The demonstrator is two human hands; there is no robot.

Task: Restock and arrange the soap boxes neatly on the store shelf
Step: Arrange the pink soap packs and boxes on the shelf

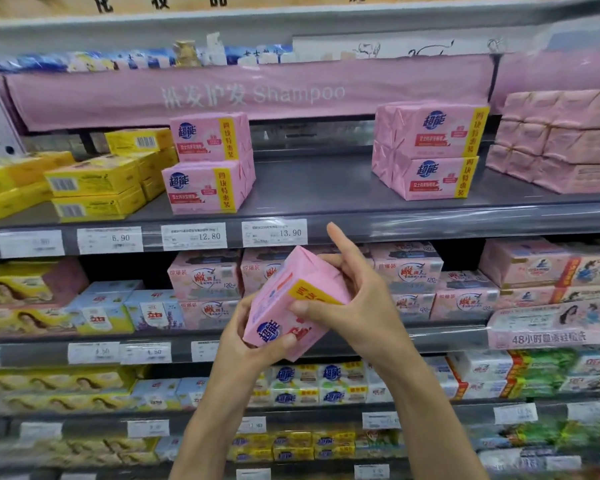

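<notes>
Below the grey shelf's front edge: a pink rectangular soap box with a blue logo and a yellow band (281,299) is held in the air by both hands. It is tilted, with the logo end low and to the left and the yellow band high and to the right.
Left grip: the left hand (238,344) cups the lower logo end, with the thumb on the printed face and the fingers curled behind, so it is closed round the box.
Right grip: the right hand (357,306) clasps the upper end, with the thumb beside the yellow band and the fingers round the far side. The forefinger stands straight up, clear of the box.
Grey metal shelf (309,188): a bare stretch lies in its middle, between two stacks.
Left stack (208,164): two matching pink soap boxes, one on the other, stand near the front edge, left of the bare stretch.
Right stack (430,150): two more of the same stand right of the bare stretch.
Yellow cardboard boxes (94,185): stacked toward the shelf's left end, just beside the left stack.
Plain pink wrapped packs (561,140): piled at the shelf's right end.
White price tags (272,233): set along the front edge; three of them read 6.90, 12.80 and 13.90.
Pink banner (257,93): hangs above the back of the shelf, marked "Shampoo".
</notes>
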